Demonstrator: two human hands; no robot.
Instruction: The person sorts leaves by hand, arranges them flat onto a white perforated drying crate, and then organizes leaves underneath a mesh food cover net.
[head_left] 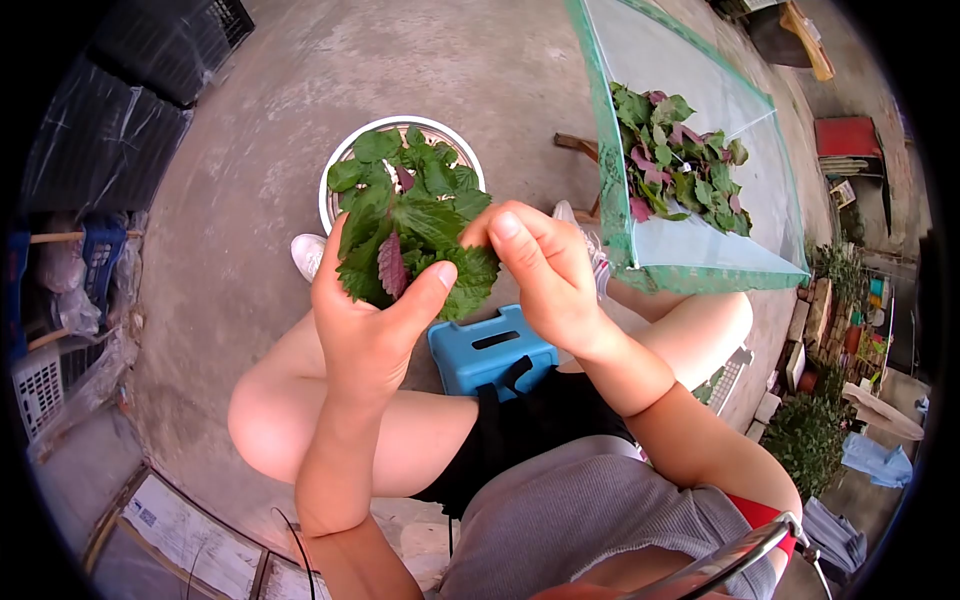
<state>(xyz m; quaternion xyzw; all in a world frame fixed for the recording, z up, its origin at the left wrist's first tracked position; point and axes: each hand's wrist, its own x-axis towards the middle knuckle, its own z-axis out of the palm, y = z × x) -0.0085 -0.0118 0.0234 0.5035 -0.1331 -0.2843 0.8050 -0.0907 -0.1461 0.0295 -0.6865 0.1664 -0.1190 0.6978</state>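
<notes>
A bunch of green perilla leaves (425, 225), with one purple-backed leaf at the front, rests in my left hand (370, 310), whose thumb and fingers close round it. At the right side of the bunch, my right hand (540, 265) pinches thumb against finger at a leaf edge. Whether that leaf is loose or part of the bunch I cannot tell. Behind the bunch on the floor stands a round basin with a white rim (325, 190), holding more green leaves (375, 147); the bunch hides its near side.
To the right, a green-edged mesh cover (700, 255) carries a heap of green and purple leaves (685, 165). A blue plastic stool (470, 365) sits between my legs. Dark crates (125, 120) line the left; potted plants (805, 440) stand at the right.
</notes>
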